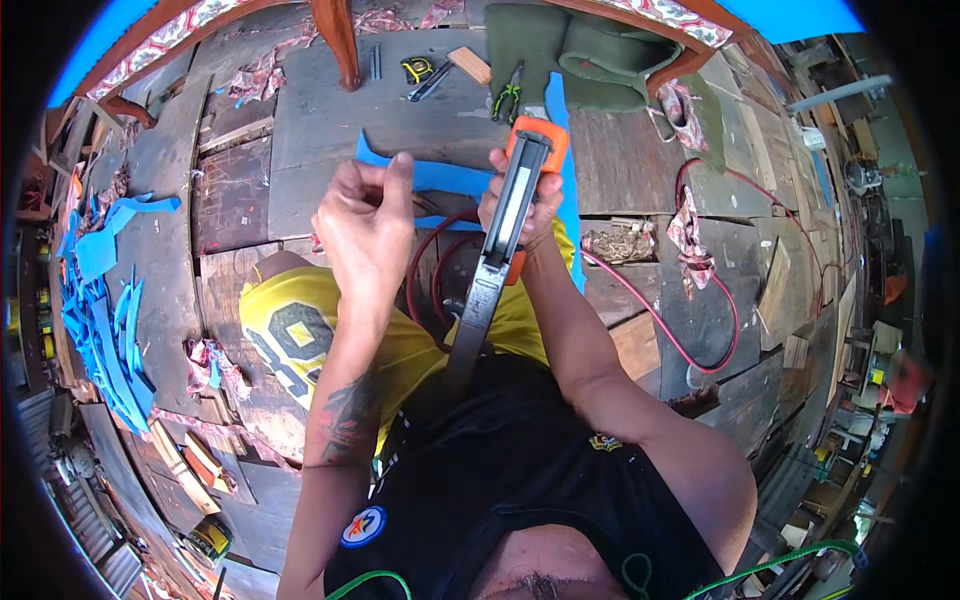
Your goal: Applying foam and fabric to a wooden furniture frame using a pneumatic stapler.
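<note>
My right hand [530, 205] is wrapped round a staple gun [497, 235] with an orange and black body. The gun is tilted so that its long magazine faces up, and a pale strip that looks like staples shows in the channel. My left hand [368, 220] is raised just left of the gun, apart from it. Its fingers are curled in with the thumb up, and whatever they may hold is hidden. Beyond both hands lies a blue strip of material [440, 177]. Another blue strip [557, 110] runs along the right side of the gun.
Pliers [508, 95], a tape measure [417, 69] and a wood block [469, 65] lie ahead on the boards. A red hose [655, 308] loops at right. Blue offcuts [110, 330] pile at left. A wooden furniture frame [337, 40] with patterned cloth stands at the far side.
</note>
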Demonstrator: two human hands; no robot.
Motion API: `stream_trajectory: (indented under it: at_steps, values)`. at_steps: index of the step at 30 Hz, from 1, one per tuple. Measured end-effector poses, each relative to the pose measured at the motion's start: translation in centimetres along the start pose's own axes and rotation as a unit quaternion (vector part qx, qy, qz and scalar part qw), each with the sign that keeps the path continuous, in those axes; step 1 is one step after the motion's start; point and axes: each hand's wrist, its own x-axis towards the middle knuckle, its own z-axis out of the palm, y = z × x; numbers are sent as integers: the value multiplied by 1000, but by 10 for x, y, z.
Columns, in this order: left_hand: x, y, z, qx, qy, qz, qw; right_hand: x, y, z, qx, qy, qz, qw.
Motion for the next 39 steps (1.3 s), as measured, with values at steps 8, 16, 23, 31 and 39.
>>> stream_trajectory:
  at_steps: [8,16,23,31,39]
  values:
    - [-56,-24,-13,-114,-167,-8,979,-10,-3,-6,26,-13,-18,999]
    - [-134,-45,-47,-123,-359,-137,915,-8,-10,0,-29,-49,-8,998]
    - [-132,-45,-45,-58,-383,-119,914,-4,-7,9,-43,-57,-1,997]
    - [-132,-45,-46,-40,-380,-129,915,-8,-7,7,34,-19,1,999]
    - [-131,-42,-47,-32,-395,-143,907,-8,-7,5,29,-3,1,1000]
